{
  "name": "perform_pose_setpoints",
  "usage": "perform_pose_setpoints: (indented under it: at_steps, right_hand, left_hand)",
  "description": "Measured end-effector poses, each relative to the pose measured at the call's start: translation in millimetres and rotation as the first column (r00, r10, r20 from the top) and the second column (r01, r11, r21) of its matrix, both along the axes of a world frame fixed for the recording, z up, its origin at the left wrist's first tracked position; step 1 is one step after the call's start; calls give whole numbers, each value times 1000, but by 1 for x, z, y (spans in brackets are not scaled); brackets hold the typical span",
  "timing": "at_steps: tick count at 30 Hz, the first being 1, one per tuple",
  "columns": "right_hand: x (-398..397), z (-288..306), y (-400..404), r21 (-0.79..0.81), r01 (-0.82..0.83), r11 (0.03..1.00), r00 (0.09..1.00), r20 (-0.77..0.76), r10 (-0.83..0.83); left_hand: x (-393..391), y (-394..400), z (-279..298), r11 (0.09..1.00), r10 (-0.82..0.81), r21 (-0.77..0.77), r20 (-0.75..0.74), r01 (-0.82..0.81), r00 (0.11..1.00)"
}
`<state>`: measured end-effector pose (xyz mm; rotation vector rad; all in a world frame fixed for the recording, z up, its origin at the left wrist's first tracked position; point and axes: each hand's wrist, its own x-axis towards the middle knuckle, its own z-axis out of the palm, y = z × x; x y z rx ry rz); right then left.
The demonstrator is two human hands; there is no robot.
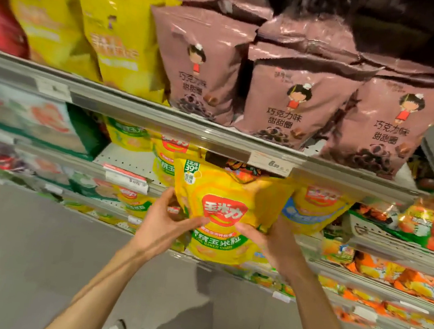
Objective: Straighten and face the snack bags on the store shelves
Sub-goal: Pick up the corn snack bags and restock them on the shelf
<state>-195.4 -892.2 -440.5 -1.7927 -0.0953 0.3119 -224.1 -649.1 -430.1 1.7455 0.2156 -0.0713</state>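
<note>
My left hand (167,221) and right hand (269,243) grip a glossy yellow corn snack bag (228,215) at the shelf's front edge (160,122). I read "39°" and "BAKED CORN".

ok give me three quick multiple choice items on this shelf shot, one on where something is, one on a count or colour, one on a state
1. Where are the brown chocolate-ring bags?
A. on the shelf above the held bag
B. on the floor
C. below the held bag

2. How many brown bags stand in the front row?
A. one
B. three
C. six

3. How is the yellow corn snack bag held?
A. by the left hand only
B. by both hands, front facing the camera
C. by no one

Key: 1 A, they stand above the price rail. 2 B, three fronts show side by side. 3 B, the left hand and right hand grip its two sides.
</note>
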Motion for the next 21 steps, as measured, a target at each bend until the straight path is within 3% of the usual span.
perform_pose_setpoints:
  at_steps: [5,13,21]
  right_hand:
    - [8,6,82,-89,-75,993,997,-25,73]
    - [24,3,221,-129,41,991,999,-29,-46]
    - [58,-2,304,-151,193,969,981,55,-187]
  left_hand:
    - [4,85,8,1000,26,16,23,-26,999]
    - [23,223,21,998,-28,58,54,25,998]
    - [64,294,16,1000,0,-4,114,0,993]
